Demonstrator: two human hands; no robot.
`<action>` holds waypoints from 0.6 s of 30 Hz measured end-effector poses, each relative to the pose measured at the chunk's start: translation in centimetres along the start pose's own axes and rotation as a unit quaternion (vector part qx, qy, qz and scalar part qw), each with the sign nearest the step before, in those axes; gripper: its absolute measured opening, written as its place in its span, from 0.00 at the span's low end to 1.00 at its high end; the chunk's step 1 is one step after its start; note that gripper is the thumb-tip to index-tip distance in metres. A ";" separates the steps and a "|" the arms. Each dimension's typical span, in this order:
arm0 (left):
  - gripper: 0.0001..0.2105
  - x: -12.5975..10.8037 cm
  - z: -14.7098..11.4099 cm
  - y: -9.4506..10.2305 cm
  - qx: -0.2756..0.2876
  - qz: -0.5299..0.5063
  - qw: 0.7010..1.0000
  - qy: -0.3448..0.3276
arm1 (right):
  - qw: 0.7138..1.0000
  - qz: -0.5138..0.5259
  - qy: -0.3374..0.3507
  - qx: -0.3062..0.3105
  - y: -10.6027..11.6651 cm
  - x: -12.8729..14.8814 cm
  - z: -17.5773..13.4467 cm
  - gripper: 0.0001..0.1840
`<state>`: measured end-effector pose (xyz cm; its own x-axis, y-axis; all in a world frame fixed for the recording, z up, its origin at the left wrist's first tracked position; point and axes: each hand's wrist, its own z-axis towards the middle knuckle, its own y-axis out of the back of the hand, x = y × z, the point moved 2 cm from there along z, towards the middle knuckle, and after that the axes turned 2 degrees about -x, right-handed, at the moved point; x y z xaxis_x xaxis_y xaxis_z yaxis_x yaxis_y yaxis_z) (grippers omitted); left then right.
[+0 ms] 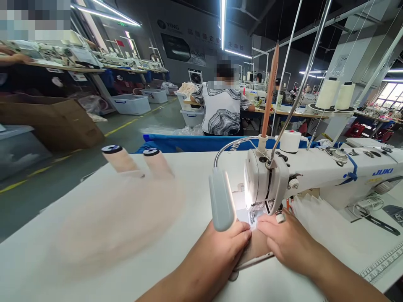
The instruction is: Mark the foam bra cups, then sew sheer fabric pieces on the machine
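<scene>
A white sewing machine (264, 176) stands before me, its needle area lit. Just left of the presser foot (252, 216), my left hand (220, 245) is closed, with thumb and fingers pinched at the edge of a small pale piece of sheer fabric (254, 227). My right hand (291, 241) presses its closed fingertips on the same fabric from the right, close under the needle. Most of the fabric is hidden by my fingers. A beige plate (256, 247) shows between my hands.
Pale sheer fabric (119, 222) is spread at left, near two thread cones (121, 159). A grey lamp head (222, 201) hangs over my left hand. More sheer fabric (327, 218) lies right, with a ruler (382, 260) along the edge. A person (222, 105) sits ahead.
</scene>
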<state>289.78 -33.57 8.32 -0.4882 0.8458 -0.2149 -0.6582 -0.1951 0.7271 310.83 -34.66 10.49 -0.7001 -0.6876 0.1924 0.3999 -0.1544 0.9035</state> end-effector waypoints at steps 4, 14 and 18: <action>0.19 0.2 0.8 0.4 0.007 0.025 1.000 0.009 | 0.999 -0.007 -0.031 -0.009 -0.1 -0.2 0.4 0.21; 0.15 1.0 0.1 1.3 0.064 0.064 0.992 0.091 | 0.998 -0.004 -0.045 -0.041 -0.4 -0.5 0.0 0.24; 0.18 1.8 -0.4 0.9 0.082 0.115 0.980 0.139 | 0.999 0.011 -0.015 -0.044 -0.7 -0.4 -0.3 0.20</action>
<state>288.06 -32.46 8.36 -0.7648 0.6168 -0.1859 -0.4228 -0.2628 0.8673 311.03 -34.46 9.71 -0.7075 -0.6699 0.2252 0.4649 -0.2012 0.8622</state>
